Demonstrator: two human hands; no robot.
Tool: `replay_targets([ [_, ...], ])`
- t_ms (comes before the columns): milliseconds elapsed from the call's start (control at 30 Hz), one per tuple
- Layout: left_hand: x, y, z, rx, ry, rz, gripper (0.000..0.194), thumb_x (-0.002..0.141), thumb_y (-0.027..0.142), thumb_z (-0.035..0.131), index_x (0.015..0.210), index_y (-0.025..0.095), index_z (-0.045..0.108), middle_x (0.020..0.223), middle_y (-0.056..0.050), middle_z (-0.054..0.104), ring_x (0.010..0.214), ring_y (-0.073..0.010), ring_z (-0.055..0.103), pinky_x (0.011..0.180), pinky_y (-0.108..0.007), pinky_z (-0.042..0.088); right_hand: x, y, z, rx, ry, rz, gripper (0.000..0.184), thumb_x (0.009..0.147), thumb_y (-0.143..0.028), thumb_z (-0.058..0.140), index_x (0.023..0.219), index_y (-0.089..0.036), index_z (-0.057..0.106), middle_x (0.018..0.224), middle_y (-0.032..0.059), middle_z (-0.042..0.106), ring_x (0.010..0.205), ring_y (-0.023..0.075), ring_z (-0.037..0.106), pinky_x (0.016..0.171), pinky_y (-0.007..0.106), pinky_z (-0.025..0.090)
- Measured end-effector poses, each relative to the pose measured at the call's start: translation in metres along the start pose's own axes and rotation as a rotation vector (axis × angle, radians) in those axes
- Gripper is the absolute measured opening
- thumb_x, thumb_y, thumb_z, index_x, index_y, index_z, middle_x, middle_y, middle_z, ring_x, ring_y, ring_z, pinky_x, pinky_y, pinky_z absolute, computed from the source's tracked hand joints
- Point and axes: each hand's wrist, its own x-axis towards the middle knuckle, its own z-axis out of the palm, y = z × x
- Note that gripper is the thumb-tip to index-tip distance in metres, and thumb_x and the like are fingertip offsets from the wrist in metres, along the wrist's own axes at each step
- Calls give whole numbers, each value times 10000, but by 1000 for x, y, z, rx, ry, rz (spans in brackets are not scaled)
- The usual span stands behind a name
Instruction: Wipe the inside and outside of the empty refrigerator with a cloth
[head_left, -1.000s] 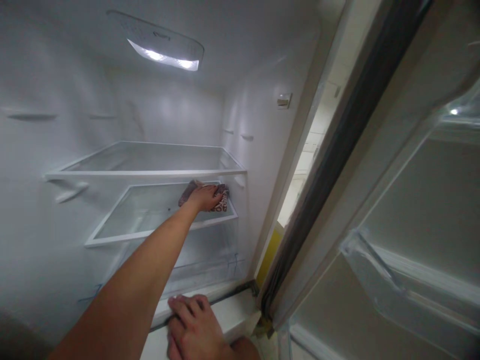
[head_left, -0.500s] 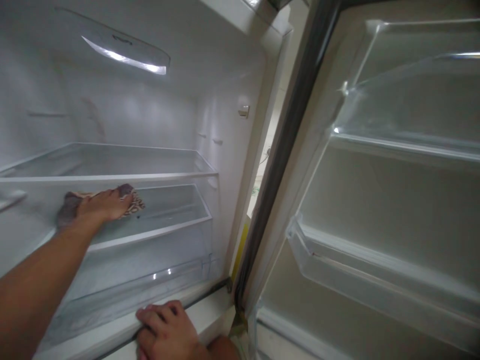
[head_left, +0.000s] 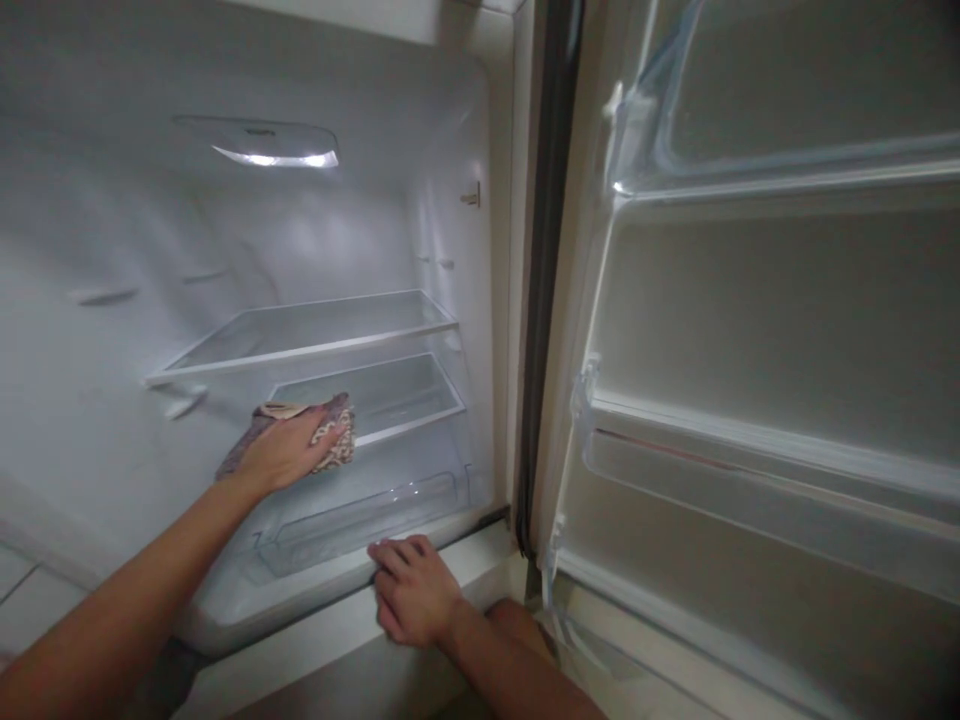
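An open, empty fridge fills the view. My left hand (head_left: 281, 452) presses a patterned brown cloth (head_left: 335, 433) flat against the front left part of the lower glass shelf (head_left: 405, 400), fingers laid over the cloth. My right hand (head_left: 412, 590) rests palm down on the white front ledge of the fridge (head_left: 480, 555), fingers bent over its edge, holding nothing I can see. The upper glass shelf (head_left: 315, 335) sits just above the cloth.
A clear crisper drawer (head_left: 360, 515) lies under the lower shelf. The interior lamp (head_left: 274, 158) glows at the top. The open door (head_left: 750, 350) stands at the right with clear door bins (head_left: 750, 470). A dark door gasket (head_left: 547, 280) runs between them.
My left hand has slid the cloth from the shelf's right side to its left and then toward the front. The view has pulled back and tilted; my right hand stays on the ledge.
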Motion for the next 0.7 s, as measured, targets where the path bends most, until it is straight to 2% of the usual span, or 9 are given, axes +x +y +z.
replay_targets([
  [33,-4,7,-1,4,-18,23,799,1027,711,292,1500,129,566,1598,-213,607,1497,-377,576,1284,-509,402,0,0,0,5,1,-1,390,1067,-446,573,1284,-140,680,1689,79,474,1473,263,452,1153,478,436],
  [100,-8,20,-3,20,-51,54,951,914,794,499,1563,99,507,1657,-251,537,1565,-413,496,1311,-546,363,1,0,-1,10,1,-4,379,1064,-440,583,1268,-137,684,1685,83,478,1473,265,450,1155,478,434],
  [167,-7,29,-3,45,-84,89,1140,764,788,696,1607,57,460,1692,-285,476,1605,-435,432,1338,-530,331,1,0,-2,8,2,-7,377,1062,-437,585,1262,-134,685,1680,84,482,1469,270,453,1152,477,436],
  [200,-5,32,-3,54,-102,109,1174,737,763,731,1617,39,448,1698,-293,462,1611,-434,422,1346,-508,325,1,0,-2,6,5,-7,375,1064,-436,581,1260,-134,685,1677,82,486,1464,271,456,1149,476,437],
  [300,1,34,-2,53,-120,157,1059,853,709,618,1630,14,433,1708,-281,453,1614,-391,432,1355,-459,314,1,-1,-2,5,18,-8,370,1068,-439,576,1256,-138,684,1674,76,490,1458,269,461,1144,471,439],
  [400,6,30,3,21,-73,190,981,931,674,511,1641,4,414,1722,-268,437,1625,-365,419,1365,-469,292,0,0,-1,3,31,-9,373,1065,-443,586,1261,-141,682,1677,72,486,1468,261,453,1144,467,439],
  [600,16,24,10,-68,-10,164,914,870,664,578,1574,84,522,1689,-250,495,1581,-391,483,1341,-504,338,-1,1,3,4,22,-6,394,1065,-456,577,1274,-140,686,1692,89,472,1482,264,448,1158,466,438],
  [700,16,25,8,-253,42,91,824,797,662,653,1464,177,650,1622,-183,601,1539,-389,540,1325,-493,362,-2,1,5,4,21,-9,403,1058,-460,584,1277,-138,688,1700,93,461,1495,266,438,1170,465,433],
])
